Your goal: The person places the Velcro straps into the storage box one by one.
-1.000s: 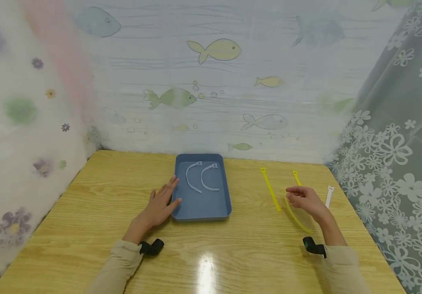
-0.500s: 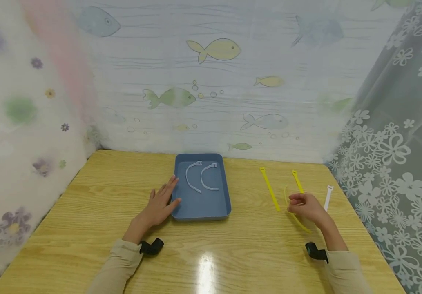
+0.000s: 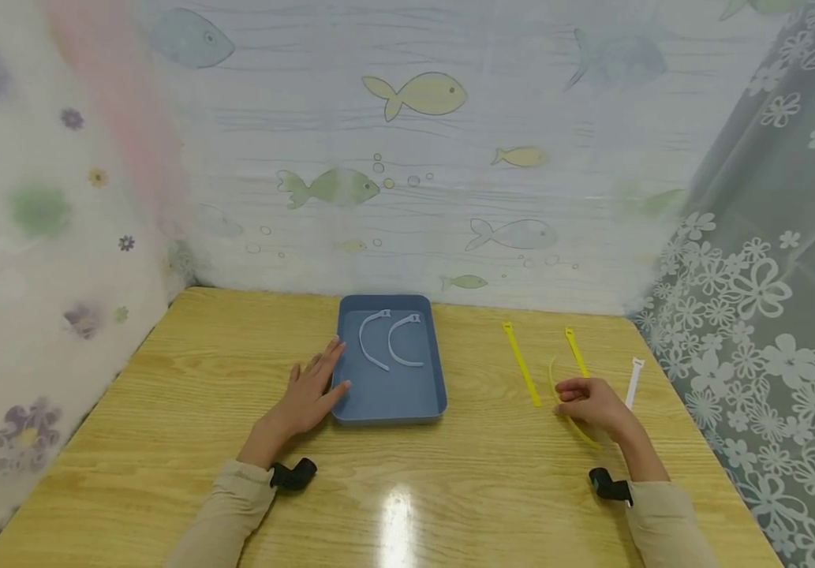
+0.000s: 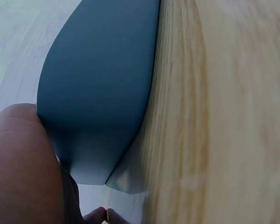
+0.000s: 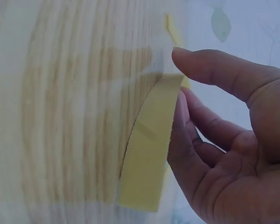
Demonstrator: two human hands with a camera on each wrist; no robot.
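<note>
My left hand lies flat on the table, its straight fingers against the left wall of a blue tray. Two curved white straps lie in the tray. The left wrist view shows the tray wall next to my palm. My right hand is low over the table at the right and pinches a bent yellow strap. In the right wrist view the strap sits between the thumb and fingers of that hand.
A straight yellow strap lies left of my right hand and a white strap lies to its right. The wooden table is closed in by patterned curtains on three sides.
My right hand has sunk lower and a little nearer to me with the yellow strap in it. The left hand has stayed at the tray.
</note>
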